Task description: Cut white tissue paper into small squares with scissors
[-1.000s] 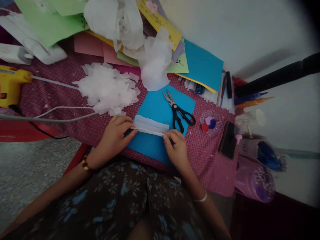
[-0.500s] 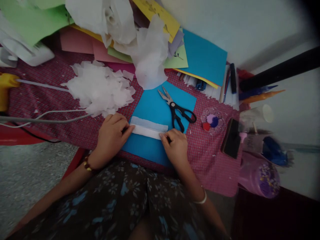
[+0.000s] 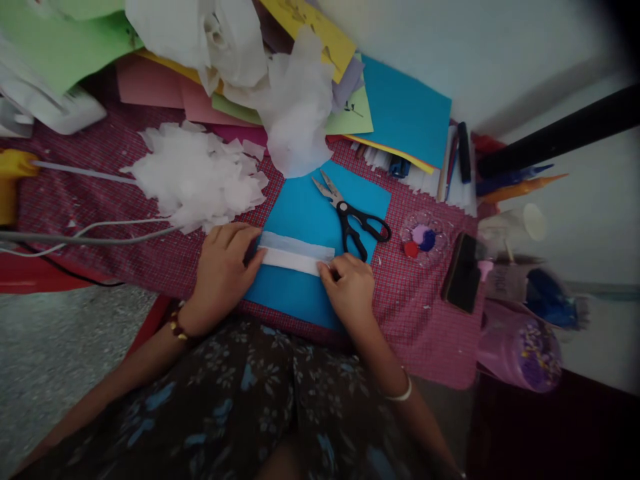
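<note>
A folded strip of thin white paper (image 3: 295, 257) lies across a blue sheet (image 3: 295, 293) in front of me. My left hand (image 3: 224, 267) grips the strip's left end between thumb and fingers. At the other end, my right hand (image 3: 347, 283) pinches the right corner, thumb against curled fingers. The strip's front half looks thicker and whiter; its back part is sheer, with blue showing through. Black-handled scissors (image 3: 344, 208) rest on the blue sheet just beyond my right hand, blades slightly apart.
A heap of cut white paper pieces (image 3: 195, 177) sits at the left. Behind it lie crumpled white tissue (image 3: 297, 107) and coloured sheets. A yellow glue gun (image 3: 15, 180) and cables are far left; a paint palette (image 3: 423, 239), phone (image 3: 461, 273) and pink jar (image 3: 520, 350) stand right.
The view has shifted slightly. My left fingers have spread a little along the strip's left end, while my right hand keeps its pinch. The strip stays in the same place on the blue sheet.
</note>
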### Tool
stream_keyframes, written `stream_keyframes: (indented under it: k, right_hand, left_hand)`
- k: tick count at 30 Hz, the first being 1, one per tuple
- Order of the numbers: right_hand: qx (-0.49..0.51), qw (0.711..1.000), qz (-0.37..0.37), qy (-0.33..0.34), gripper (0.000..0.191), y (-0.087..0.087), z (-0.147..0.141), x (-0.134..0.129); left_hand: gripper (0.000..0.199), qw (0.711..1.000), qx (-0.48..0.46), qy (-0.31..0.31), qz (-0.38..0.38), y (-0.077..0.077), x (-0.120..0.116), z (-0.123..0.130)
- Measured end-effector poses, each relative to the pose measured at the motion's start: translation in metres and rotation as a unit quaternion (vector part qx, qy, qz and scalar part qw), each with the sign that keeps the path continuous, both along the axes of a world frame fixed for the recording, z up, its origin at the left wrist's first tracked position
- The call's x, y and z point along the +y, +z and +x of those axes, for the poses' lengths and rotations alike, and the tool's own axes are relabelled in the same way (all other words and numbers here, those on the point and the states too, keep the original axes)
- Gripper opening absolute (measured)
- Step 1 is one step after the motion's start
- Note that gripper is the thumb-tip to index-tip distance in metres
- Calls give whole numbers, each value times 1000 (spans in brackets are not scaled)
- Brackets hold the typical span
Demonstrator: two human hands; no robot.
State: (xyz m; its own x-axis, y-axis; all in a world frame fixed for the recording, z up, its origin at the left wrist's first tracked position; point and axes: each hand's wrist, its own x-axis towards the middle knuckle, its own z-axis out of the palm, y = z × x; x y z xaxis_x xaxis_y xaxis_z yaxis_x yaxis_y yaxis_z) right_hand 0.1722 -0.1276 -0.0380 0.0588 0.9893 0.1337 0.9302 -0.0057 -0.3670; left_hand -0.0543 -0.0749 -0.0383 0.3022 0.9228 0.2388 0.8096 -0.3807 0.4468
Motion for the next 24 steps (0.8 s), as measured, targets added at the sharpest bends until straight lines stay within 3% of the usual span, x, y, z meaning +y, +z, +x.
stream_keyframes:
  k: [4, 7, 9, 13, 16, 19, 24]
  right_hand:
    - [-7, 1000, -2, -2, 36, -1, 0, 0]
    - [-8, 1000, -7, -3, 35, -2, -1, 0]
    - [0, 1000, -15, -7, 33, -2, -1, 0]
    - [49, 998, -18, -40, 13, 2, 3, -2]
    - [82, 995, -19, -57, 25, 8, 8, -3]
    - [73, 996, -45, -26, 30, 17, 10, 1]
    - [-28, 989, -138, 53, 35, 30, 7, 16]
  left_hand:
    - [34, 995, 34, -91, 32, 4, -16, 9]
    - [41, 978, 69, -197, 11, 2, -28, 17]
    - [48, 969, 84, -232, -6, -2, -32, 20]
    - [56, 965, 99, -243, -28, -6, -32, 19]
    - [54, 963, 106, -246, -38, -4, -31, 17]
    - [53, 962, 107, -247, -39, -2, -31, 17]
    - [52, 966, 88, -240, -41, -1, -30, 18]
